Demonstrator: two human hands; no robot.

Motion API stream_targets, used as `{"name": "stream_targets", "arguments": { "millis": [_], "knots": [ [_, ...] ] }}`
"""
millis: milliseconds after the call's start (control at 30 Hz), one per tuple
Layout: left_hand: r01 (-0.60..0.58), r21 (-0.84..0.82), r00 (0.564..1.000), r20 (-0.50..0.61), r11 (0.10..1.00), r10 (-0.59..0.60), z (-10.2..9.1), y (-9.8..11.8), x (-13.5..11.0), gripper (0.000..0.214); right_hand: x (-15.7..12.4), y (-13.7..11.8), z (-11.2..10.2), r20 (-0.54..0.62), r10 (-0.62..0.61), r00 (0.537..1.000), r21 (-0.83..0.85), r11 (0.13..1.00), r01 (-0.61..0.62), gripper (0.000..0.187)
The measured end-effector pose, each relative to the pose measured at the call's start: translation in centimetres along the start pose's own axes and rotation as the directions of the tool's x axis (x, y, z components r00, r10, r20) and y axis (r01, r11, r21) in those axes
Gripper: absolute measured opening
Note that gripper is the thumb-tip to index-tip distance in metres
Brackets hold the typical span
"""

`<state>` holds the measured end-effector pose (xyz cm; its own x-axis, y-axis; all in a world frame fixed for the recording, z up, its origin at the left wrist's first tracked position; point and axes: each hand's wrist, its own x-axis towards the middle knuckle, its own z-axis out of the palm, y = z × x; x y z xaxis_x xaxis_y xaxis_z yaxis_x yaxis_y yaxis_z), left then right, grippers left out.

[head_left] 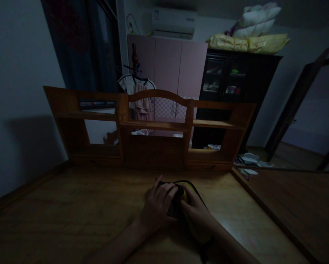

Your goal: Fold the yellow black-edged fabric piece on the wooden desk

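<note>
Yellow object (191,189) lies under left hand (157,205), right hand (196,213).

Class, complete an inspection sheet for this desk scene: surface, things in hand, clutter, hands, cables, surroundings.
Surface: wooden desk, dimly lit.
Job's things: black-and-yellow item under both hands; too dark to identify.
Clutter: papers on the floor past the desk's far right corner.
Hands: left hand has its fingers spread over the item; right hand lies against its right side; grip unclear.
Cables: thin black loop curves from the item; cord or strap, cannot tell.
Surroundings: wooden shelf unit at the desk's back, pink wardrobe, dark cabinet with bundles on top, air conditioner.
</note>
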<state>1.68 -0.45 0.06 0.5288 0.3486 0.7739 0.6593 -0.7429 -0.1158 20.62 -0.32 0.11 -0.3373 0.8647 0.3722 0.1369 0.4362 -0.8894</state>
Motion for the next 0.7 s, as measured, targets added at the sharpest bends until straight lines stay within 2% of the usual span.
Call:
{"name": "stream_targets", "arguments": {
  "millis": [267, 700],
  "knots": [
    [-0.02, -0.02, 0.999, 0.048, 1.0, 0.021, -0.19, -0.11, 0.04, 0.08, 0.09, -0.26, 0.14, 0.002, -0.025, 1.0, 0.006, 1.0, 0.025, 0.049],
    [-0.06, -0.049, 0.996, 0.069, 0.997, 0.063, 0.16, -0.29, 0.0, 0.076, -0.04, -0.57, 0.03, -0.005, -0.037, 0.999, -0.064, 0.997, 0.037, 0.041]
  ]
}}
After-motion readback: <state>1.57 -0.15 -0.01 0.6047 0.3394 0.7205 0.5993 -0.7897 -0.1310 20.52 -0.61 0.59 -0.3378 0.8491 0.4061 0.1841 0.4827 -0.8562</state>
